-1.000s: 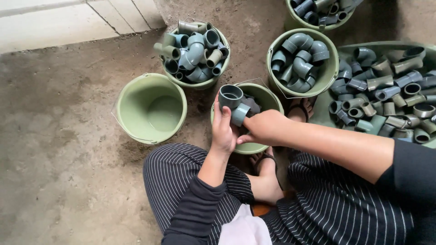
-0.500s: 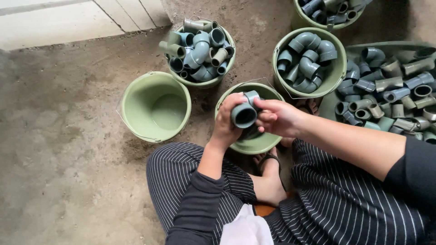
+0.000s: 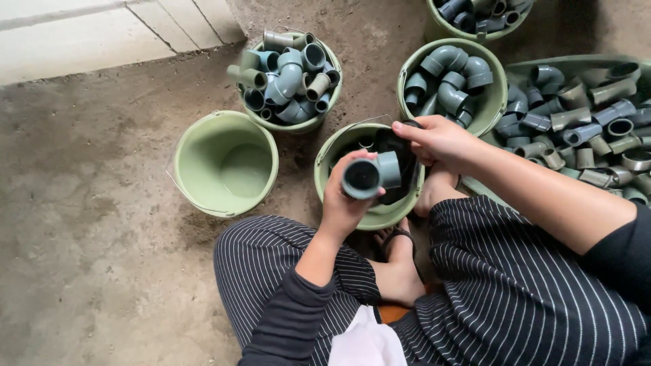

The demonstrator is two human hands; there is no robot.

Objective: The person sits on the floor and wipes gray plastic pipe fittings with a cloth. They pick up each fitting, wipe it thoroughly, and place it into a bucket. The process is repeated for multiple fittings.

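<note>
My left hand (image 3: 342,200) holds a grey plastic pipe elbow fitting (image 3: 369,176) just above a green bucket (image 3: 332,173) between my knees. Its open socket faces the camera. My right hand (image 3: 437,139) hovers over the same bucket's far side, fingers curled near a dark fitting (image 3: 397,146); whether it grips it is unclear. I sit on the ground in striped trousers with my feet by the bucket.
An empty green bucket (image 3: 196,183) stands to the left. Behind are a bucket of mixed grey fittings (image 3: 288,78), a bucket of elbows (image 3: 495,102), another at the top (image 3: 475,30) and a big green tub (image 3: 583,64) of fittings on the right. Bare concrete floor lies left.
My left hand has brought the elbow fitting lower and nearer to me. My right hand has let go of it and moved right, over the bucket's far rim.
</note>
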